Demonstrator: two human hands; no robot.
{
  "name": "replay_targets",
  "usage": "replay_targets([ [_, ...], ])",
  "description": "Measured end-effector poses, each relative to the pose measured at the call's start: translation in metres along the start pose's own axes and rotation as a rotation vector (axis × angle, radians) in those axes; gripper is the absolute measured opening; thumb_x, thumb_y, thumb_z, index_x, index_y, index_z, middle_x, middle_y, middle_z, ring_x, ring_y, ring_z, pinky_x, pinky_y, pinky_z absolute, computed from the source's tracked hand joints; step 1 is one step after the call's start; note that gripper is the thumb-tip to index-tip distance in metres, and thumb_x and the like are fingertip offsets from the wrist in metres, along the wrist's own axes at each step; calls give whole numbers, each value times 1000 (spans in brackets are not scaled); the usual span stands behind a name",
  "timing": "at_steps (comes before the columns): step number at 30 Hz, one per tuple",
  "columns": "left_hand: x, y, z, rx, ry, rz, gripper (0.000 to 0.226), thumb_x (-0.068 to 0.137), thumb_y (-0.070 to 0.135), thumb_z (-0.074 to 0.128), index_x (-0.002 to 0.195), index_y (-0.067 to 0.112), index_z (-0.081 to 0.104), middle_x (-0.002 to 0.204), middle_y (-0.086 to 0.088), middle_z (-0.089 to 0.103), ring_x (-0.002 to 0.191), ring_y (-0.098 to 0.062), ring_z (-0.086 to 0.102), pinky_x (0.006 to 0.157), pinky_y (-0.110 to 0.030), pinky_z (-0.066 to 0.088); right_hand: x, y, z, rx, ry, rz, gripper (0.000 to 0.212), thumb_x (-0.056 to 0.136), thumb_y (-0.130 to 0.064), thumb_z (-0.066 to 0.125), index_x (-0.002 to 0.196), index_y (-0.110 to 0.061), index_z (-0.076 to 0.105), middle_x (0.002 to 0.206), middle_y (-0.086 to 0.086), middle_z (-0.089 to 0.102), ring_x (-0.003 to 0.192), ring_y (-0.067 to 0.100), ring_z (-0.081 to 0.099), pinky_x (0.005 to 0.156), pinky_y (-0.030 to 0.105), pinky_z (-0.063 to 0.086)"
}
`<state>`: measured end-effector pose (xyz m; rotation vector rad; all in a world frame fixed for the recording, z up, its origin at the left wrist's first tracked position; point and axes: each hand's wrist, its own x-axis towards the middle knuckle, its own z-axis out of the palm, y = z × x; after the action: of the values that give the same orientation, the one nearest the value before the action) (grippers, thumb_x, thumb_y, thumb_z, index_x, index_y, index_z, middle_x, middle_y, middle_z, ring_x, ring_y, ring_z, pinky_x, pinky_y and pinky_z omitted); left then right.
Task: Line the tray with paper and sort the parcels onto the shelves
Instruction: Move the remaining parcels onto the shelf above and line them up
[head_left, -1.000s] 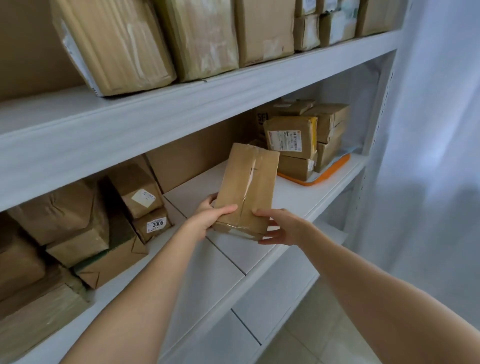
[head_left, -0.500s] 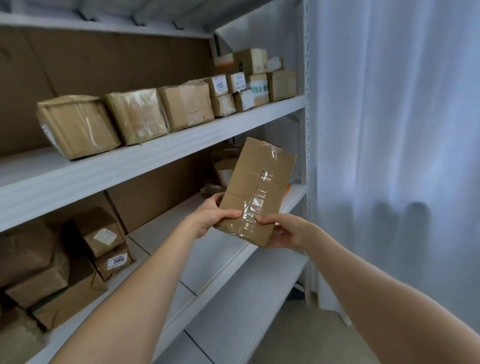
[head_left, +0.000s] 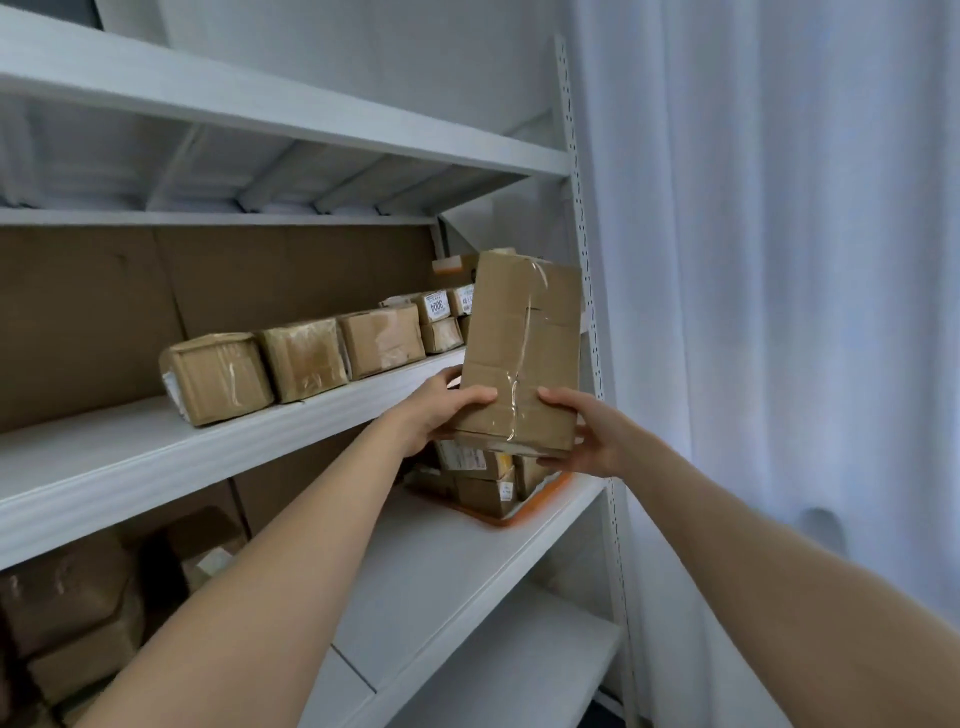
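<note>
The left grip (head_left: 441, 410) shows only its thumb, laid on the parcel's (head_left: 522, 353) front face; its fingers are hidden behind the box. The right grip (head_left: 587, 441) has its thumb on the front face too, and its fingers curl under the bottom edge, their tips only partly seen. Both clasp the lower end of the parcel, one at each side, so that the box rises above them with its taped seam running up between the thumbs. It is held upright, leaning a little, in front of the right end of the middle shelf (head_left: 156, 457) and close to the post (head_left: 587, 260); whether it touches the shelf cannot be told. It hides the end of the row of boxes (head_left: 304, 358) standing along that shelf. One small box (head_left: 435, 306) behind bears a label that seems to read 3004, and its neighbour's label is cut off by the parcel. Below the grips, on the lower shelf, only the front corner of the orange tray (head_left: 535, 512) shows. The stack (head_left: 483, 488) on it is mostly covered by the left wrist and the parcel's base, its labels too small to read, and whether paper lines the tray cannot be made out. At the lower left, dim packages (head_left: 67, 613) lie in shadow and are cut by the frame edge. A pale curtain (head_left: 779, 312) hangs to the right of the post.
</note>
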<state>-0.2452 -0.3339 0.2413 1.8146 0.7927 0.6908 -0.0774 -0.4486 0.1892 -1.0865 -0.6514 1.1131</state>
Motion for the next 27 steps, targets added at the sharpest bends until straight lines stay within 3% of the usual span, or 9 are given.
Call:
replay_targets([
  [3, -4, 28, -11, 6, 71, 27, 52, 82, 27, 67, 130, 29, 47, 112, -1, 60, 103, -19, 56, 93, -40, 49, 1, -30, 16, -11, -18, -40, 50, 65, -35, 86, 105, -15, 62, 108, 11, 62, 94, 28, 66, 69, 40, 59],
  [7, -10, 62, -38, -7, 150, 54, 44, 84, 32, 63, 126, 22, 52, 99, -4, 62, 87, -21, 60, 68, -33, 54, 9, -66, 45, -40, -32, -65, 62, 63, -46, 86, 111, -18, 57, 111, 12, 62, 98, 30, 64, 71, 43, 60],
  [10, -12, 86, -59, -20, 224, 19, 40, 83, 41, 66, 117, 22, 57, 99, -8, 67, 86, -23, 66, 58, -30, 56, 19, -87, 68, -61, -8, -123, 54, 68, -51, 81, 106, -21, 57, 107, 12, 63, 95, 29, 64, 60, 41, 60],
  [16, -7, 122, -101, -136, 377, -51, 40, 81, 47, 66, 101, 14, 56, 103, -15, 66, 93, -29, 66, 78, -44, 58, 43, -122, 124, -25, -55, -267, 41, 79, -46, 74, 107, -22, 55, 110, 11, 57, 100, 25, 59, 62, 35, 61],
  [22, 12, 130, -129, -152, 503, -51, 39, 85, 52, 62, 88, 15, 50, 90, -12, 55, 83, -28, 62, 75, -44, 58, 88, -129, 178, -72, 144, -424, 31, 83, -42, 72, 87, -20, 50, 94, 7, 63, 95, 23, 64, 70, 32, 61],
  [24, 20, 128, -137, -138, 523, -53, 41, 86, 52, 60, 88, 13, 48, 85, -11, 52, 83, -30, 62, 77, -44, 58, 106, -129, 190, -119, 162, -456, 29, 88, -40, 68, 98, -17, 54, 100, 8, 65, 98, 24, 64, 75, 32, 60],
  [27, 31, 122, -150, -103, 547, -53, 39, 88, 51, 57, 104, 17, 44, 83, -10, 45, 96, -34, 58, 81, -46, 56, 126, -127, 204, -168, 159, -486, 41, 90, -35, 66, 123, -14, 55, 96, 7, 62, 99, 23, 63, 83, 34, 59],
])
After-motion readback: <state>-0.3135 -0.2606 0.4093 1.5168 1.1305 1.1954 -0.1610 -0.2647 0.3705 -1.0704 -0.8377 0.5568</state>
